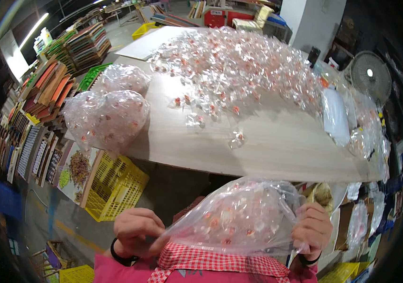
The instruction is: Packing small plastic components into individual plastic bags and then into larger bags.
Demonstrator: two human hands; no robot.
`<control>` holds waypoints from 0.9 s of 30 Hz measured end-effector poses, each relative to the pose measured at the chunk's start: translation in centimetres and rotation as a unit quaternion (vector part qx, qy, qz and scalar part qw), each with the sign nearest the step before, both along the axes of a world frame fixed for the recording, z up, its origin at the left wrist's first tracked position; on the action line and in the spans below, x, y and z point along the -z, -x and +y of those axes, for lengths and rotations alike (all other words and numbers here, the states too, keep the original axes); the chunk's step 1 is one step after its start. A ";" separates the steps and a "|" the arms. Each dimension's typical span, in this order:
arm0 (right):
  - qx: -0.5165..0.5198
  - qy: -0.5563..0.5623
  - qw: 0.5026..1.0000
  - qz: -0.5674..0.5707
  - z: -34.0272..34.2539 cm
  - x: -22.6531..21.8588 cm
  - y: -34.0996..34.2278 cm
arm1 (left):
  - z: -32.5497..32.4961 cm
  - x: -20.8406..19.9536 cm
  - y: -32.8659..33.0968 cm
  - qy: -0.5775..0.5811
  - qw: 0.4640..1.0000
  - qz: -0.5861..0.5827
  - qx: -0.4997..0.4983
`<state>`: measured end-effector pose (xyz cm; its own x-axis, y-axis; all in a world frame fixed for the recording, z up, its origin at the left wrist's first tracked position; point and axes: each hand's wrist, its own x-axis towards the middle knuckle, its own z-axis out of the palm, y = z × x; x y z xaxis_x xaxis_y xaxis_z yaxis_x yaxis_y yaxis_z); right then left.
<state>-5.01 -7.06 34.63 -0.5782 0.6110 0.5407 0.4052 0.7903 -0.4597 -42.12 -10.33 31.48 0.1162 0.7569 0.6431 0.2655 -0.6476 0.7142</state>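
Note:
A large clear plastic bag (239,217), filled with small clear packets that hold reddish-orange pieces, hangs in front of my body below the table edge. My left hand (138,229) pinches one gathered corner of it at the left. At the right, my right hand (312,228) grips the opposite side, its fingers curled into the plastic. Between the two hands the bag is stretched out sideways. On the table beyond lies a wide heap of the same kind of packets (239,66), with a single packet (237,138) lying apart nearer to me.
Two filled clear bags (107,118) rest at the table's left end. A yellow plastic crate (116,188) stands below them, beside stacked boards (46,94). Plastic bags (336,115) lie along the right edge of the pale table (277,151), near a fan (370,75).

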 end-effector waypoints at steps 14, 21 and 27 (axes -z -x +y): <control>0.052 -0.079 0.981 -0.169 5.4 2.0 1.1 | 6.1 1.3 1.9 -0.032 0.933 0.286 0.215; 0.143 -0.168 0.954 -0.203 5.9 2.1 -0.4 | 7.2 -0.6 2.3 -0.091 0.885 0.446 0.095; 0.188 -0.236 0.943 -0.142 3.0 0.5 0.2 | 4.6 -3.5 2.7 -0.171 0.904 0.391 -0.032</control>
<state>-5.19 -4.06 34.18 -0.5309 0.5312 0.6603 0.7511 0.6557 0.0764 -44.86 -5.74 34.98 0.5989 0.5512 0.5810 0.6471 -0.7605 0.0544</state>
